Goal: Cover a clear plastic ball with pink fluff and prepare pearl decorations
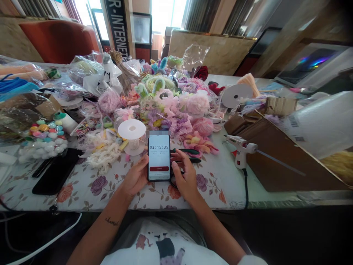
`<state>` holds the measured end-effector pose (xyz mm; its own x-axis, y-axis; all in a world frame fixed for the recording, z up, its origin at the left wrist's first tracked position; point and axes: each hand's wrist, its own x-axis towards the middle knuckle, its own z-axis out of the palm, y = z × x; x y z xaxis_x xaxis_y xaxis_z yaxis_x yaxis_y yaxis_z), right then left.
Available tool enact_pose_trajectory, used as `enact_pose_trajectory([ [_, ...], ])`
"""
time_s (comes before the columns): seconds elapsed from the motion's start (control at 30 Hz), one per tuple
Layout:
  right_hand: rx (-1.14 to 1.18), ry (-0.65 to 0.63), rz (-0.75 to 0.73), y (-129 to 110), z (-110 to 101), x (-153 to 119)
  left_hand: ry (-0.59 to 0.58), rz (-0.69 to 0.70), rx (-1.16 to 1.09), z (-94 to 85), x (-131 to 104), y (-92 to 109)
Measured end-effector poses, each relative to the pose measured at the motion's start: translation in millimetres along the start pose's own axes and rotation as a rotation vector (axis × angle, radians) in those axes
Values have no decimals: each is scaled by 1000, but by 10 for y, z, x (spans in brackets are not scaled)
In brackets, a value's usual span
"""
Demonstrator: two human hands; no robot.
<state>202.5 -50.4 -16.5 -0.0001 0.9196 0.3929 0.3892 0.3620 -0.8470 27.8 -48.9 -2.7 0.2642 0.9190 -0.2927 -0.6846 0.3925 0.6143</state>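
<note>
A smartphone (159,158) is held upright, its screen facing me with a timer display and a red bar low down. My left hand (137,176) grips the phone's left edge, thumb against the side. Beside the right edge is my right hand (185,175), fingers apart and slightly curled; whether it touches the phone I cannot tell. Behind my right fingers lies a dark-handled tool (193,151), partly hidden. Just left of the phone stands a white spool (132,129) wound with a strand of pearl-like beads.
Fluffy yarn (176,121), ribbons and plastic bags pile up across the table's back. At right are a hot glue gun (239,147) with its cord and a cardboard box (289,154). A black phone (56,173) and bagged colourful beads (45,138) lie on the left.
</note>
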Motion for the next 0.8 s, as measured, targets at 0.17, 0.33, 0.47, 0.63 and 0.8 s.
enact_pose_trajectory([
  [0.17, 18, -10, 46, 5, -2, 13, -17, -2, 0, -14, 4, -10],
  [0.33, 71, 6, 83, 38, 10, 15, -65, 4, 39, -78, 22, -30],
  [0.47, 49, 2, 83, 59, -15, -1, -116, 1, 39, -108, 32, -39],
  [0.63, -170, -15, -28, 116, -160, -40, -107, 7, -2, -120, 36, -45],
  [0.8, -379, -67, -163, 242, -277, -96, -108, -11, -13, -149, 44, -49],
])
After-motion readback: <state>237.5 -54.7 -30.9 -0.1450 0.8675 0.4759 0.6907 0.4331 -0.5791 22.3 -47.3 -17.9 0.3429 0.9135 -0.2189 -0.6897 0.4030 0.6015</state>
